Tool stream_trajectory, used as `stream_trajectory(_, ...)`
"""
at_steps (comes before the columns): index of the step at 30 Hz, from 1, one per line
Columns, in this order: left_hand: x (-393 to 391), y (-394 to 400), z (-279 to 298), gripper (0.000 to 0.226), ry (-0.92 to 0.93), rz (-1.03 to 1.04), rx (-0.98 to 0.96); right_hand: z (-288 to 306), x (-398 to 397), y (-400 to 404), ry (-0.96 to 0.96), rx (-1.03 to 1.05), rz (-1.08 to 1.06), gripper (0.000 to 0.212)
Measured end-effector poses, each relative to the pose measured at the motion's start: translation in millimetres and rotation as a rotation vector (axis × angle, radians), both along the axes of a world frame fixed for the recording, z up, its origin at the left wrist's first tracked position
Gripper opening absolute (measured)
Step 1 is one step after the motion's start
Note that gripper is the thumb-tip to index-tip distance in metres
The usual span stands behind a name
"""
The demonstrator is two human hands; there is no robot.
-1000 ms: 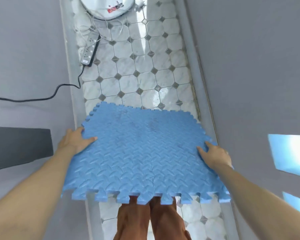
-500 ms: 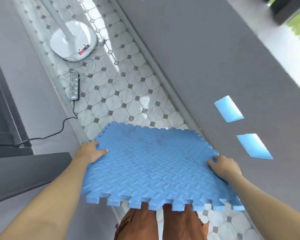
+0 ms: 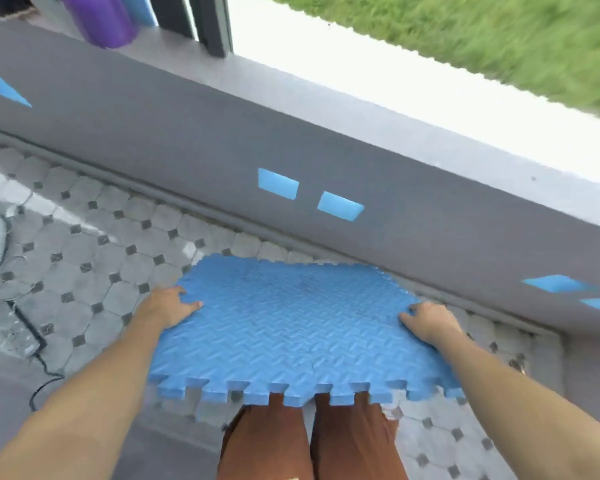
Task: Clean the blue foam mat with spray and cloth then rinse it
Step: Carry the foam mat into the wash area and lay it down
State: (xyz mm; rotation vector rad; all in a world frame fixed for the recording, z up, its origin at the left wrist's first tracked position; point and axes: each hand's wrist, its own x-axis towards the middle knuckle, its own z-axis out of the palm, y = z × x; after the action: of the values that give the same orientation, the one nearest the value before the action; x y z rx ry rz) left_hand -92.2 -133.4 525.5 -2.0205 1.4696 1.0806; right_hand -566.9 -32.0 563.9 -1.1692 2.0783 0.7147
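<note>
The person was carrying the blue foam mat (image 3: 302,327), so the step in hand looked like bringing it to a spot for cleaning; no spray, cloth or water showed anywhere, so the next move probably called for setting the mat down flat and fetching them.

At the left, the left hand (image 3: 168,306) gripped the mat's left edge, thumb lying on the top face and the fingers apparently curled underneath, out of view. In the middle, the mat was held level above the tiled floor (image 3: 94,251), over the person's legs and near a low grey wall (image 3: 326,143). At the right, the right hand (image 3: 430,322) gripped the opposite edge the same way.
</note>
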Motion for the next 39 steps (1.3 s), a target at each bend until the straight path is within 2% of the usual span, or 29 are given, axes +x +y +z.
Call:
stream_trajectory(9, -129.9, -48.0, 9.7, 0.079, 0.024, -0.390, 0.017, 27.4, -78.2, 100.0, 0.028, -0.055, -0.365, 0.050)
stream_trajectory(18, -292.5, -41.8, 19.5, 0.079, 0.023, -0.710, 0.040, 44.5, -138.9, 240.6, 0.004, -0.051, -0.722, 0.051)
stream_trajectory(22, -388.8, -14.3, 36.5, 0.074, -0.002, -0.887, 0.047, 38.7, -159.1, 318.7, -0.003, -0.036, -0.900, 0.034)
stream_trajectory(29, -569.5, 51.6, 37.9, 0.081, 0.021, -1.163, 0.059, 23.7, -198.6, 444.1, 0.009, -0.057, -1.264, 0.040)
stream_trajectory(32, -639.4, 89.4, 33.6, 0.083, 0.025, -1.273, 0.047, 20.1, -216.9, 485.2, 0.016, -0.056, -1.336, 0.032)
stream_trajectory(39, -764.5, 162.1, 21.7, 0.079, 0.116, -1.480, -0.001, 7.3, -226.3, 551.3, 0.110, -0.087, -1.578, 0.042)
